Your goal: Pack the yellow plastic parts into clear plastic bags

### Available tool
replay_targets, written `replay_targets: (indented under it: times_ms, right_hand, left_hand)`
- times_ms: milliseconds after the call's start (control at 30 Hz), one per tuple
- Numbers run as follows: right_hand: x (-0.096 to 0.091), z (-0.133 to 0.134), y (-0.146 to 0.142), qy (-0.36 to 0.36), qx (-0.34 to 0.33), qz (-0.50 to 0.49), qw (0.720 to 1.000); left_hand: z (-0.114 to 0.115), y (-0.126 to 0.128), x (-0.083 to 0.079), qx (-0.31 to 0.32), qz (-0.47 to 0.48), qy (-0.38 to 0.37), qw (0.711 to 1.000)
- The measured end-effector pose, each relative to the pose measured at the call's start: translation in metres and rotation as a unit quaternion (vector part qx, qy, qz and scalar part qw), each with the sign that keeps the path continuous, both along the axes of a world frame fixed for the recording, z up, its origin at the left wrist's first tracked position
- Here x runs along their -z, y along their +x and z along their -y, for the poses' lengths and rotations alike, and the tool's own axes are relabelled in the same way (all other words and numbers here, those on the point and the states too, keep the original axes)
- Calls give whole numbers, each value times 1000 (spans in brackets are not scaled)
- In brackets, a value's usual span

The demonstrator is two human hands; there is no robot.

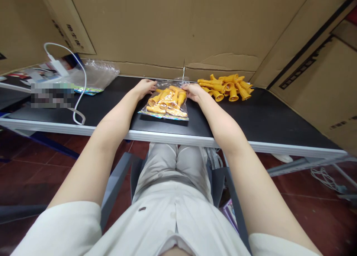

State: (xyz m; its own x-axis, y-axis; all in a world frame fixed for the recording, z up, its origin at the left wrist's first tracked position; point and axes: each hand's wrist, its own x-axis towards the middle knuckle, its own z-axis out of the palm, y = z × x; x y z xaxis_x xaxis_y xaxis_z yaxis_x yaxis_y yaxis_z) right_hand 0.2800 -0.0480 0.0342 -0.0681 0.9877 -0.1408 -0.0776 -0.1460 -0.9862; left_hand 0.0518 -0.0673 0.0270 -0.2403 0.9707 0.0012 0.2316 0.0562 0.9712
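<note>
A clear plastic bag (164,114) with a colourful printed strip along its near edge lies on the black table in front of me. Inside it are several yellow plastic horn-shaped pieces (167,99). My left hand (145,88) is closed at the bag's far left corner, fingers bent against the film. On the opposite side, my right hand (193,91) pinches the far right edge. The fingertips of both hands are partly hidden by the film and glare. A loose pile of the same yellow horn-shaped pieces (228,86) rests just beyond my right hand.
At the left lie flat clear bags (95,75), a white cable (83,68) with a white plug, and a blurred-out item (52,95). Cardboard walls (167,25) enclose the back and right side. The table's metal front edge (173,137) runs under my forearms.
</note>
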Motion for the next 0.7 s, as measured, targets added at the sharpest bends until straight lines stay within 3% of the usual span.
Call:
replay_targets:
  times_ms: [133,400,700]
  right_hand:
    - [0,1,-1,-2,-21,-4,1000]
    - [-2,1,4,-2,-34,14,999]
    - [-6,0,15,5,-49,26,998]
  left_hand:
    - [-2,1,2,10,39,-1,999]
    - [4,-3,-3,-28,-8,12,1000]
    - [0,-9,0,-17,12,41,999]
